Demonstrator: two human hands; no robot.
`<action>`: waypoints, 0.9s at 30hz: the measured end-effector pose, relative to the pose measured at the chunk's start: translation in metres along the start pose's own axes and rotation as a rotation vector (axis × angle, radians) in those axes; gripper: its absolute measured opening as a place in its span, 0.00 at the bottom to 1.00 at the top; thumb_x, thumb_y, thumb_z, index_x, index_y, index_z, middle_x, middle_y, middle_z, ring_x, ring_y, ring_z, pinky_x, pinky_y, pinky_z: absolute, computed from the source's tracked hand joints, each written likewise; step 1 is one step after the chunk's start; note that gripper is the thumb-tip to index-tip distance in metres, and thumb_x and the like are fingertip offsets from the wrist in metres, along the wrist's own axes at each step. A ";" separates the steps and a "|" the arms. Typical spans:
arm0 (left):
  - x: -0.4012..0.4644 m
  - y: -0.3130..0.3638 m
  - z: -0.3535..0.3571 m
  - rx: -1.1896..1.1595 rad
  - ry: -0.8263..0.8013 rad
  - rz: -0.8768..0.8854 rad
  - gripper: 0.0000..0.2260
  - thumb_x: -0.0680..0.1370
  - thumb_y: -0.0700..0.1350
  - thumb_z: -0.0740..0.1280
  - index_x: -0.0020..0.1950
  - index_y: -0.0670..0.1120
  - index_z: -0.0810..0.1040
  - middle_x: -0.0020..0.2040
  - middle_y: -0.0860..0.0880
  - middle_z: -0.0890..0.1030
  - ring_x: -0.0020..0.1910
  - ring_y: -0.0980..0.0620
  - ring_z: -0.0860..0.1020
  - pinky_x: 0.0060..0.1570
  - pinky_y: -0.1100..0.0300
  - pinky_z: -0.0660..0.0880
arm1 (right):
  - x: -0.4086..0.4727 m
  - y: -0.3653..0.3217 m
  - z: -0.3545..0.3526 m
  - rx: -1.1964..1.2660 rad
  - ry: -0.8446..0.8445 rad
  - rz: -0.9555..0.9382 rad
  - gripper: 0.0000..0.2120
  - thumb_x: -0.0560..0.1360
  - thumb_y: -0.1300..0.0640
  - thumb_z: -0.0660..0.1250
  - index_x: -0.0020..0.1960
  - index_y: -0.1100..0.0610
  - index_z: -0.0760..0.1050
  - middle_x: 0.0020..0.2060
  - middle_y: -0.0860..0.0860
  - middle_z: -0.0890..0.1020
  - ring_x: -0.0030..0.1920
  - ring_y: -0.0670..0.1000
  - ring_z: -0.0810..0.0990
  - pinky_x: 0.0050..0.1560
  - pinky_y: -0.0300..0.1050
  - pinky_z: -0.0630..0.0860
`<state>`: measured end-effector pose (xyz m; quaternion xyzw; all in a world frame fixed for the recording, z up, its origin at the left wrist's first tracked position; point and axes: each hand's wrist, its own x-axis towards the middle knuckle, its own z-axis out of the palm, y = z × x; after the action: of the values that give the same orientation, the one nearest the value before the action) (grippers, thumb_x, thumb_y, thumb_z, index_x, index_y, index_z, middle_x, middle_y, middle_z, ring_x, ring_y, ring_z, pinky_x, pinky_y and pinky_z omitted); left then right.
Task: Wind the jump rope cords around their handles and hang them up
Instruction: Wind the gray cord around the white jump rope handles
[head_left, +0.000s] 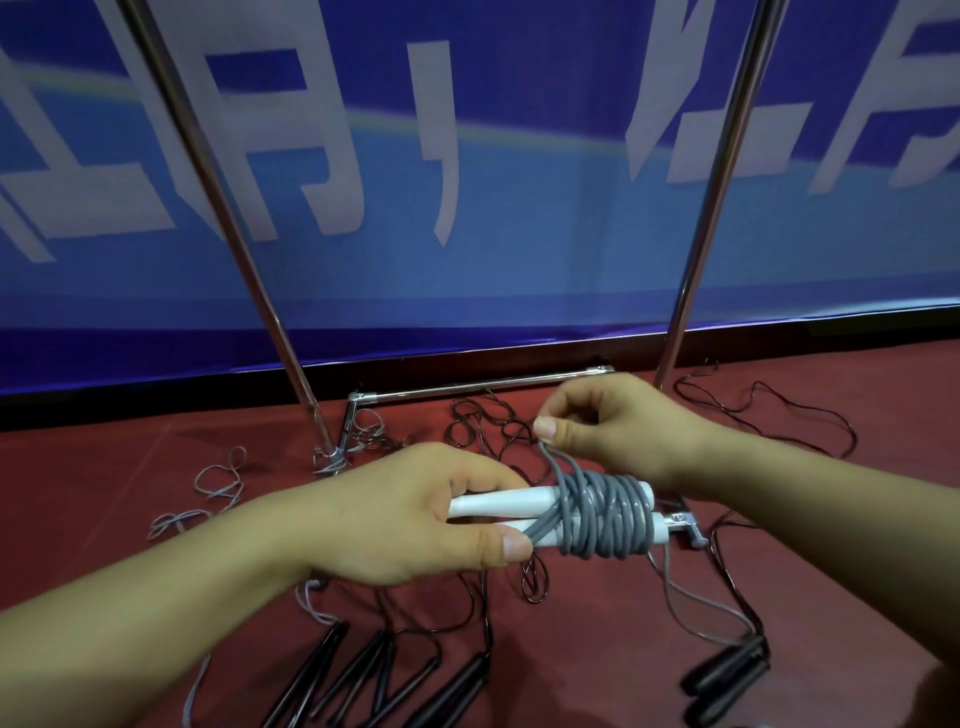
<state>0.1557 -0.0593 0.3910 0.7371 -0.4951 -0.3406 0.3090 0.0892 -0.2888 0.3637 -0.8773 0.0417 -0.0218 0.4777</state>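
A pair of white handles (498, 506) lies side by side, held level above the floor, with a grey cord (597, 512) wound in many turns around the end nearest the right hand. The left hand (415, 512) grips the bare end of the handles, its fingers curled over the top one and its thumb pressed along the lower one, right where the first slanting strands of cord cross. Just above the coil, the right hand (608, 423) pinches the loose end of the cord between thumb and forefinger, and the cord runs straight down from that pinch into the wraps. Below both hands, on the red floor (104, 467), several black handles (363, 675) lie near the left forearm and another pair of black handles (727, 675) lies under the right forearm, with thin dark cords (483, 421) and thin grey cords (223, 478) trailing loosely around them. Beyond the hands stands a metal rack (478, 384), its two shiny poles rising at either side and a low bar joining them just past the right hand's knuckles. Behind the rack hangs a blue banner (519, 234) with large pale lettering.
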 end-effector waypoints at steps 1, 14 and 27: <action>-0.001 0.000 0.000 -0.026 0.016 0.012 0.07 0.78 0.52 0.72 0.55 0.55 0.82 0.41 0.51 0.80 0.39 0.54 0.75 0.41 0.56 0.73 | 0.000 0.001 0.002 0.083 -0.039 0.005 0.09 0.75 0.50 0.72 0.43 0.56 0.80 0.33 0.52 0.80 0.34 0.49 0.75 0.39 0.48 0.74; 0.008 -0.012 -0.003 -0.398 0.601 -0.071 0.16 0.76 0.54 0.68 0.43 0.40 0.80 0.29 0.50 0.74 0.30 0.50 0.67 0.30 0.59 0.63 | 0.003 -0.010 0.020 0.039 -0.039 0.065 0.13 0.81 0.51 0.65 0.38 0.54 0.77 0.30 0.50 0.74 0.30 0.48 0.70 0.33 0.43 0.69; 0.011 -0.036 -0.009 -0.337 0.786 -0.274 0.11 0.79 0.51 0.70 0.39 0.47 0.83 0.28 0.50 0.75 0.29 0.52 0.68 0.33 0.59 0.65 | -0.002 -0.031 0.030 -0.314 -0.020 -0.033 0.08 0.79 0.47 0.66 0.45 0.50 0.78 0.32 0.44 0.75 0.33 0.42 0.72 0.35 0.33 0.67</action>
<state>0.1844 -0.0569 0.3653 0.8087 -0.1758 -0.1483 0.5414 0.0916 -0.2466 0.3735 -0.9419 0.0254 -0.0142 0.3347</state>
